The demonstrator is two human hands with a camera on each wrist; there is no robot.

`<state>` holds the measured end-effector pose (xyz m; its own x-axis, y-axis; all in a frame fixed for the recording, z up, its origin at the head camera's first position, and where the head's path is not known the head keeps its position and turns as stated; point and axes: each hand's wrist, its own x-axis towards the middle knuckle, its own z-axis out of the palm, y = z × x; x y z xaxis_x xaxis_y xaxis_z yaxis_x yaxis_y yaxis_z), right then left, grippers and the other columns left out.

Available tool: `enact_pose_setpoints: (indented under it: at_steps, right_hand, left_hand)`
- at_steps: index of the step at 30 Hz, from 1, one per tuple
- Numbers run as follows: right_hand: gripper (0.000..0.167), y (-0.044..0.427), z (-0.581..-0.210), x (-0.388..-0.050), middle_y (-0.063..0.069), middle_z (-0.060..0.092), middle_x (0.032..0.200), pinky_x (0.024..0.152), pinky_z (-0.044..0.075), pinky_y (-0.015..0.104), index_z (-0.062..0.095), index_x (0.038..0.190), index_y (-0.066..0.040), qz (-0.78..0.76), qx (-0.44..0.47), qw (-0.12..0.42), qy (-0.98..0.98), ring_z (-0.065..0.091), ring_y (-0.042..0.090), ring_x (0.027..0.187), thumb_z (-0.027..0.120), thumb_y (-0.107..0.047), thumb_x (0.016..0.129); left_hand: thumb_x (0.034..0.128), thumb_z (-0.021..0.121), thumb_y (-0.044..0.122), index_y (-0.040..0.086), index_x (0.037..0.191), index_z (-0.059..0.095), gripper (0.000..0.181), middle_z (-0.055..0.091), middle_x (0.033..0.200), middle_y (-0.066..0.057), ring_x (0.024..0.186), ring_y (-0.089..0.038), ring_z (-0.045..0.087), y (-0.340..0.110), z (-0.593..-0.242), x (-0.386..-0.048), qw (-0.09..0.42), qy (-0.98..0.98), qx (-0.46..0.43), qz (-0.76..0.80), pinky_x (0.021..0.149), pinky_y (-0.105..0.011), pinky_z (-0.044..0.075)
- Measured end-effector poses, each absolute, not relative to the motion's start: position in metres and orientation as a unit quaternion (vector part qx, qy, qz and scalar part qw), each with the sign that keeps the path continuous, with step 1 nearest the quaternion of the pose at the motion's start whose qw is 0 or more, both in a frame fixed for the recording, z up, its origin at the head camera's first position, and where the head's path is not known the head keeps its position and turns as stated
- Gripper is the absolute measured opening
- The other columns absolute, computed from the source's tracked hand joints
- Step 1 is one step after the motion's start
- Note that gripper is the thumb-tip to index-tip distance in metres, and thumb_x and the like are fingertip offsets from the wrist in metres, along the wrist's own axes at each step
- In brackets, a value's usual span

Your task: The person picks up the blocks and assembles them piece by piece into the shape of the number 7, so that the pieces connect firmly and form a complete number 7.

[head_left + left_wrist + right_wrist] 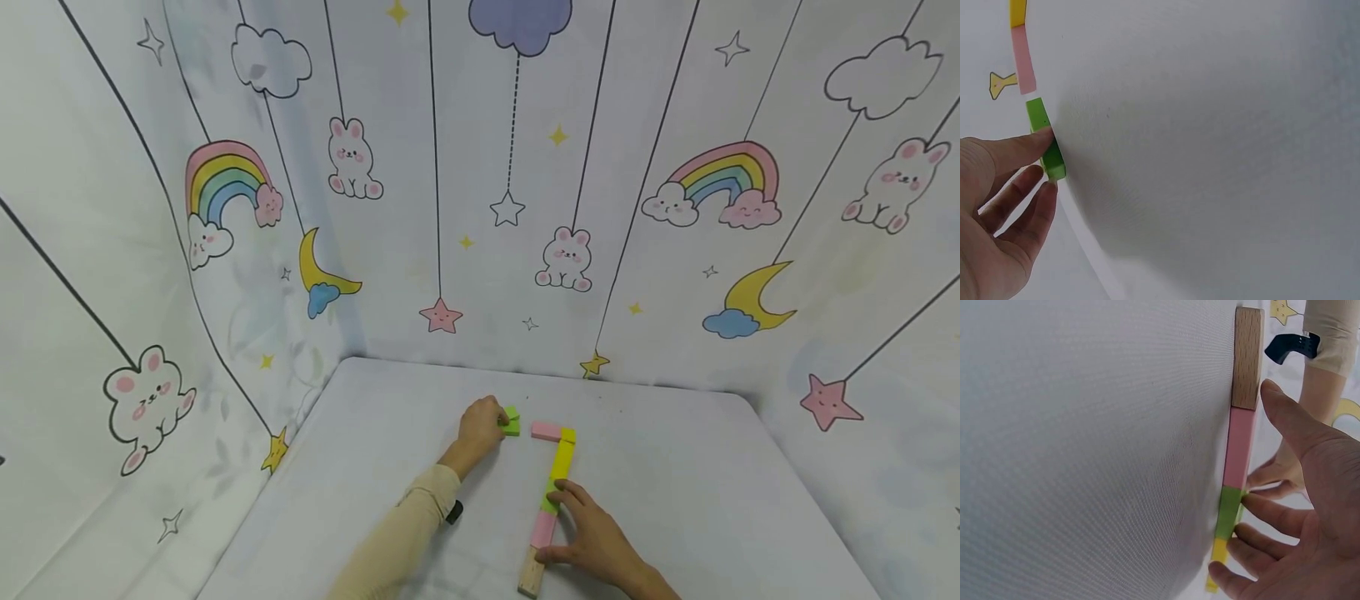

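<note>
My left hand (480, 429) pinches a green block (1054, 157) between thumb and fingers, low at the tabletop. A small gap parts this block from a pink block (545, 431) beside it. That pink block meets the yellow corner (567, 435) of a line of blocks. Toward me the line runs through a yellow block (562, 460), a green block (1229, 509), a second pink block (1239, 447) and a plain wooden block (1247, 359). Along the line's right side lies my right hand (596, 537), fingertips touching the green block and thumb near the wooden one.
The blocks lie on a white-covered table (675, 467). Behind and at the sides hangs a white cloth (495, 267) printed with rainbows, rabbits, moons and stars. A dark strap piece (454, 512) shows at the left wrist.
</note>
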<state>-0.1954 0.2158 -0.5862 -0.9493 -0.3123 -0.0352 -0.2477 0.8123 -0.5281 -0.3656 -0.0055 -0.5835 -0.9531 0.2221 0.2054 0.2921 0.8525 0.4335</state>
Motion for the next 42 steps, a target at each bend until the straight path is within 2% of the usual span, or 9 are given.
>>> enact_pose_setpoints:
  at_steps: [11, 20, 33, 42]
  right_hand:
    - [0.098, 0.216, -0.588, -0.194, 0.012, 0.044, 0.158, 0.103, 0.048, 0.060, 0.060, 0.138, -0.016, -0.270, -0.151, 0.059, 0.949, 0.053, 0.037, 0.136, 0.084, -0.074, 0.063]
    - [0.097, 0.216, -0.589, -0.195, 0.012, 0.044, 0.157, 0.103, 0.048, 0.059, 0.060, 0.138, -0.015, -0.267, -0.156, 0.056, 0.949, 0.054, 0.036, 0.135, 0.083, -0.075, 0.064]
    - [0.097, 0.218, -0.591, -0.196, 0.012, 0.044, 0.157, 0.102, 0.049, 0.059, 0.060, 0.137, -0.016, -0.265, -0.156, 0.052, 0.950, 0.054, 0.037, 0.134, 0.083, -0.075, 0.064]
    - [0.096, 0.219, -0.592, -0.196, 0.013, 0.044, 0.157, 0.102, 0.049, 0.059, 0.060, 0.137, -0.016, -0.268, -0.159, 0.044, 0.949, 0.054, 0.038, 0.135, 0.084, -0.074, 0.064]
  left_hand:
    - [0.0752, 0.089, 0.003, 0.012, 0.094, 0.084, 0.021, 0.067, 0.093, -0.001, 0.090, -0.021, 0.067, -0.004, -0.585, -0.365, 0.094, -0.956, -0.154, -0.231, 0.082, -0.037, 0.056]
    - [0.0765, 0.090, 0.004, 0.011, 0.095, 0.084, 0.021, 0.068, 0.095, -0.001, 0.093, -0.021, 0.067, -0.001, -0.585, -0.364, 0.090, -0.956, -0.156, -0.232, 0.082, -0.035, 0.057]
    - [0.0791, 0.090, 0.010, 0.014, 0.097, 0.084, 0.019, 0.068, 0.101, 0.000, 0.096, -0.018, 0.064, 0.006, -0.591, -0.367, 0.087, -0.958, -0.154, -0.225, 0.084, -0.033, 0.055]
    - [0.0799, 0.088, 0.008, 0.013, 0.097, 0.084, 0.019, 0.069, 0.105, -0.001, 0.099, -0.020, 0.064, 0.009, -0.591, -0.366, 0.091, -0.958, -0.155, -0.226, 0.086, -0.034, 0.055]
